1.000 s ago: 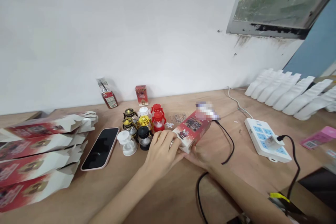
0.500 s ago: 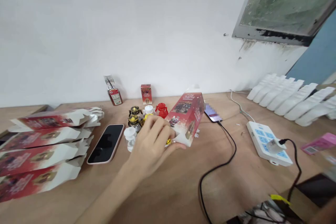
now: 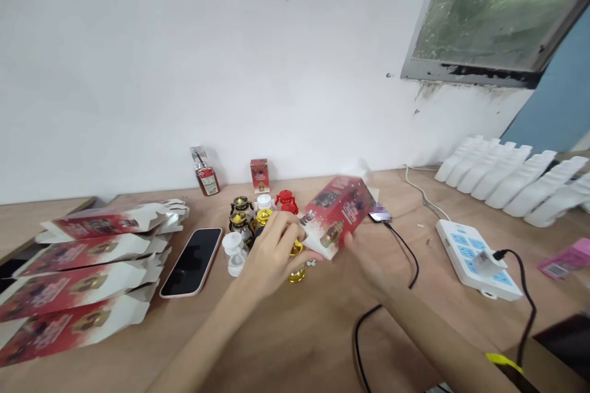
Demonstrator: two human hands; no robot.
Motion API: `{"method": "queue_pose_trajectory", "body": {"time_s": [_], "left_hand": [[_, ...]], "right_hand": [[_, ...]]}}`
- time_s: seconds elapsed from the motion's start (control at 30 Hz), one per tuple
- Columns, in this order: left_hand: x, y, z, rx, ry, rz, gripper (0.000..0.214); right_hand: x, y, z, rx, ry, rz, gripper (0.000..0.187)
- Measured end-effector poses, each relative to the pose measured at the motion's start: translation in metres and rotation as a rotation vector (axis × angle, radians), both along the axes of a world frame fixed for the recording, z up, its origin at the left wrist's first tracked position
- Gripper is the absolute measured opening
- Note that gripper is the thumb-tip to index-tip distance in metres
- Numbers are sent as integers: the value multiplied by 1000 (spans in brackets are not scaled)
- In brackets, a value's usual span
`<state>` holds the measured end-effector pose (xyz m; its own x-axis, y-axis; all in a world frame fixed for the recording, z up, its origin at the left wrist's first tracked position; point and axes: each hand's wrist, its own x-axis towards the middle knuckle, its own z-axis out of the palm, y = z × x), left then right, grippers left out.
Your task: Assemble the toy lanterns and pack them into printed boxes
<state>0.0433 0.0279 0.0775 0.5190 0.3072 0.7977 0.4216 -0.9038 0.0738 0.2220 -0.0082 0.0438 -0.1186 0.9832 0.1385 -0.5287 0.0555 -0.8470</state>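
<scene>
Left hand: my left hand (image 3: 271,255) is clenched on the low, white end of the red box (image 3: 338,212), fingers bent over its edge.
Right hand: my right hand (image 3: 375,261) sits just below and right of the box, blurred. I cannot tell whether it grips or only cups the underside.
Box position: the box is held off the table (image 3: 299,331), between the two hands and slightly beyond them.
Long axis: it is tilted and runs from the left fingertips up and away to the right, so the high end points toward the wall.
Nearer hand: the left, which is in contact at the low end. The right is close under the middle.
Box looks: a red carton with white snowy trim and small printed lantern pictures; a pale flap seems to stick up at the far end.
At the fingertips: a gold lantern (image 3: 296,272) sits just under the left fingers, at the box's low end — whether it touches the table I cannot tell.
Around: a cluster of small lanterns (image 3: 258,215) stands behind the left hand, with a phone (image 3: 192,261) to its left and then stacked flat cartons (image 3: 83,276). A black cable (image 3: 405,270) and a power strip (image 3: 474,252) lie to the right.
</scene>
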Motion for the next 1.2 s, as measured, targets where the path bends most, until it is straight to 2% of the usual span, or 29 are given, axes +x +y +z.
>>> {"method": "queue_pose_trajectory", "body": {"time_s": [0.13,0.23,0.33,0.4,0.47,0.53,0.67,0.77,0.9,0.97,1.03,1.13,1.2], "left_hand": [[-7,4,7,13,-86,143,25],[-12,6,11,-161,-125,216,25],[-15,5,15,-336,-123,146,17],[-15,5,16,-325,-76,77,8],[-16,5,16,-246,10,39,15],[-15,7,14,-160,132,80,19],[-15,11,9,-26,353,305,14],[-14,12,7,57,383,393,15],[-12,12,6,111,378,406,14],[-11,12,5,87,378,407,14],[-11,13,4,19,381,398,18],[-14,14,6,-169,311,344,21],[-17,14,10,-317,130,294,20]], "right_hand": [[-20,28,47,62,-61,-138,32],[-31,42,61,138,-29,-301,35],[-36,50,60,141,12,-370,36],[-35,54,57,87,25,-315,33],[-31,58,54,31,43,-232,31],[-26,61,51,-22,64,-152,31],[-22,64,48,-103,119,-101,30],[-22,64,47,-115,136,-140,26],[-20,65,49,-173,150,-166,22],[-17,66,50,-216,173,-182,22],[-12,67,51,-199,169,-213,23],[-7,68,52,-61,75,-217,30],[-7,67,50,31,-12,-205,38]]}}
